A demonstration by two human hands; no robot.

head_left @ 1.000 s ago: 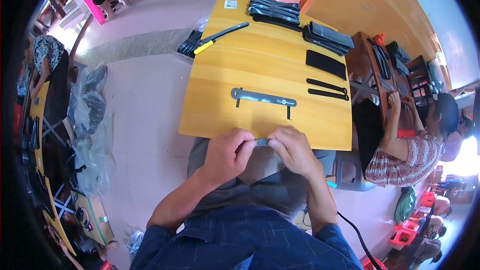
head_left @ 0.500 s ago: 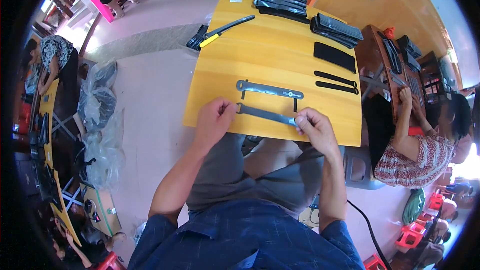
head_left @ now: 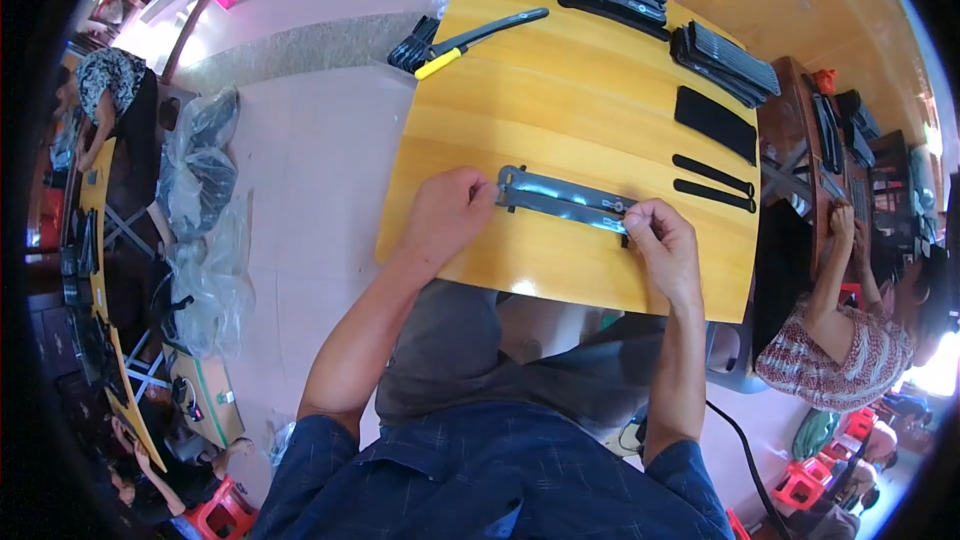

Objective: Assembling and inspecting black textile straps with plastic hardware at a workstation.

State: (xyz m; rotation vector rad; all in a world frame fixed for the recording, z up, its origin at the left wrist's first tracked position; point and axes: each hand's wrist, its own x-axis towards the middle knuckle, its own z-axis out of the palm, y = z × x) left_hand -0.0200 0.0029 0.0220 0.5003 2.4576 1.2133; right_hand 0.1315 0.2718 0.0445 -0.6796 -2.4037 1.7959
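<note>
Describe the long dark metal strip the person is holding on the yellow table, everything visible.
The dark metal strip is long, thin and grey-black with a dull sheen, lying flat on the yellow table near its front edge. It lies close beside a second similar strip. The left hand holds its left end, the right hand its right end. Finer detail is too small to tell.

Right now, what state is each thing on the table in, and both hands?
Left hand: gripping the left end of the nearer metal bar.
Right hand: pinching that bar's right end.
Nearer metal bar: flat on the table, close against the farther one.
Farther metal bar: flat, alongside it.
Yellow-handled tool: lying untouched at the far edge.
Two black strips: lying side by side, untouched.
Wooden table: bearing all these.
</note>
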